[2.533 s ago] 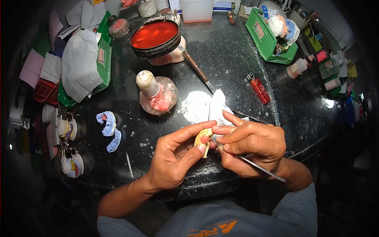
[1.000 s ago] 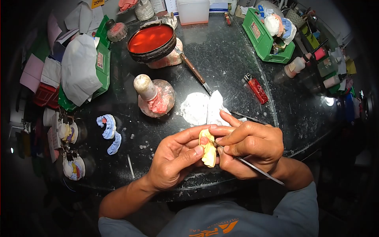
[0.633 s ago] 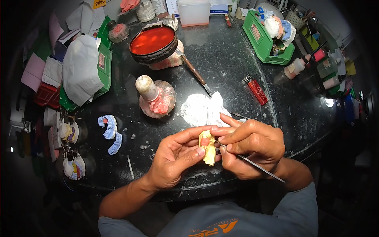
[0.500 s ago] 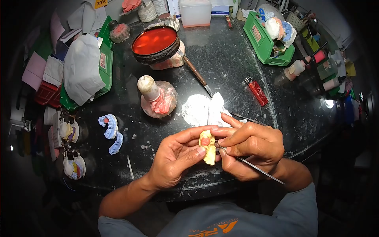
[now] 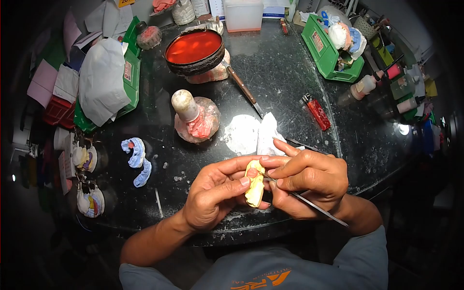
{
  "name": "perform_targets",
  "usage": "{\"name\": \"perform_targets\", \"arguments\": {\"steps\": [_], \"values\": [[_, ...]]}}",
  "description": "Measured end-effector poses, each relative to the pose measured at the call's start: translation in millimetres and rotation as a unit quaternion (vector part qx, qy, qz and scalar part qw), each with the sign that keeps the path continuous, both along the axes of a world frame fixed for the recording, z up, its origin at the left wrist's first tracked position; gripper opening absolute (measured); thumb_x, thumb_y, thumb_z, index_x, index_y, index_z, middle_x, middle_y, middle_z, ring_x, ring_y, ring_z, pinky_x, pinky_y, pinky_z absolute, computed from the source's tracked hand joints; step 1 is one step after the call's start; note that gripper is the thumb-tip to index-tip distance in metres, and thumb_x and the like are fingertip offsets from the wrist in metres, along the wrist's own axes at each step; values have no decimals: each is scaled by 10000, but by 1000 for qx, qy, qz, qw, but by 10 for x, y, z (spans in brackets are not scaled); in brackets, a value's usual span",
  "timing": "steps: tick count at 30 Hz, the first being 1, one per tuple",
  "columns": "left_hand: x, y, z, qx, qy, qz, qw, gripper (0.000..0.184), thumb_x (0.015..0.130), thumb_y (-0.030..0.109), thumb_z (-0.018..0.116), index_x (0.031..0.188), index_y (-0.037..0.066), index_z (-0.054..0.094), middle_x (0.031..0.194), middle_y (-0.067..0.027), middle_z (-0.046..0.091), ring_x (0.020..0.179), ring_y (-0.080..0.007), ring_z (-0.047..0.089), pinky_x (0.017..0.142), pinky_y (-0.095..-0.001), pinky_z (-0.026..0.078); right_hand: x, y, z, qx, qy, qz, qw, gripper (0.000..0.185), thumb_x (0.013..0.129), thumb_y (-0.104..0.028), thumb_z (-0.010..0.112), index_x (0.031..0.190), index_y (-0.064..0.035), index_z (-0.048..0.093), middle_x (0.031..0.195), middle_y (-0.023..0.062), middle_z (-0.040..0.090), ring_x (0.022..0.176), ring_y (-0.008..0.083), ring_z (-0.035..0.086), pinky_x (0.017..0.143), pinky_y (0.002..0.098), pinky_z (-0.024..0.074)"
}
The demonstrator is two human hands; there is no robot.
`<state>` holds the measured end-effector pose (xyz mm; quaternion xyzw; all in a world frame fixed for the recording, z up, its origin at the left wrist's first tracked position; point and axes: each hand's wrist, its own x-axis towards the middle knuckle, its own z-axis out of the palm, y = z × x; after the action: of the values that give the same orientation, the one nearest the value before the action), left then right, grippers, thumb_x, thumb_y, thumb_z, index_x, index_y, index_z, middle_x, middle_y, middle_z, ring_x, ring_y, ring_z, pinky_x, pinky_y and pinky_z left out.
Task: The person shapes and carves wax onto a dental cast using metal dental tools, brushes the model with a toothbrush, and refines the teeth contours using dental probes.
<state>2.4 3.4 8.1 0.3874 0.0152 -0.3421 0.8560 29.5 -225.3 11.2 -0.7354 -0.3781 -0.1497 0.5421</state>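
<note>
Left hand [image 5: 212, 193]: palm turned inward, thumb and fingers pinching the yellow dental model [image 5: 254, 187], long axis pointing away from the body, above the black bench [image 5: 290, 82]. Right hand [image 5: 311, 181]: fingertips pinching a slim metal tool [image 5: 319, 209], tip beside the model, contact unclear; one finger extended. Beyond: round capped vessel [image 5: 198, 123]; farther, dark pan [image 5: 200, 68], red-filled.

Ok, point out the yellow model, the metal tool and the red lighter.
Yellow model [image 5: 256, 183]: head view, its middle.
Metal tool [image 5: 316, 207]: head view, its bare shaft.
Red lighter [image 5: 318, 114]: head view, its red body.
</note>
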Motion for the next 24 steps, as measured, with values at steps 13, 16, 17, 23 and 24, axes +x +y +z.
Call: {"name": "perform_targets", "arguments": {"steps": [13,16,17,23,24], "values": [[-20,19,-63,59,-121,0,991,536,1036,98,610,1512,-108,475,1400,-263,640,1232,-321,700,974,-408,636,-34,24,19,19,8,-28,999,140,776,-3,853,810,-20,719,879,112,760,926,293,821,939,452,655],[-37,-6,-69,72,-147,15,986,512,1036,61,612,1503,-106,483,1403,-255,642,1249,-303,691,1001,-399,618,-42,36,35,15,9,-34,999,147,744,27,824,779,-24,690,848,109,744,908,290,822,916,432,666],[-41,-13,-71,79,-153,22,985,502,1038,47,612,1500,-105,486,1403,-252,643,1253,-296,688,1008,-396,613,-45,25,48,7,10,-35,999,150,733,38,809,768,-27,679,838,107,738,904,290,822,906,425,670],[-48,-25,-32,89,-152,27,984,520,1034,-38,632,1525,-81,466,1443,-202,618,1275,-212,664,1011,-292,592,-47,-15,78,7,17,-11,1000,159,730,93,748,787,-10,641,838,128,707,944,333,811,940,473,661],[-49,-26,-31,91,-158,29,983,519,1027,-49,637,1517,-81,471,1438,-203,621,1274,-211,665,1008,-286,594,-46,-26,79,4,15,3,1000,163,742,107,745,815,4,643,853,144,701,965,357,806,974,506,650]]}}
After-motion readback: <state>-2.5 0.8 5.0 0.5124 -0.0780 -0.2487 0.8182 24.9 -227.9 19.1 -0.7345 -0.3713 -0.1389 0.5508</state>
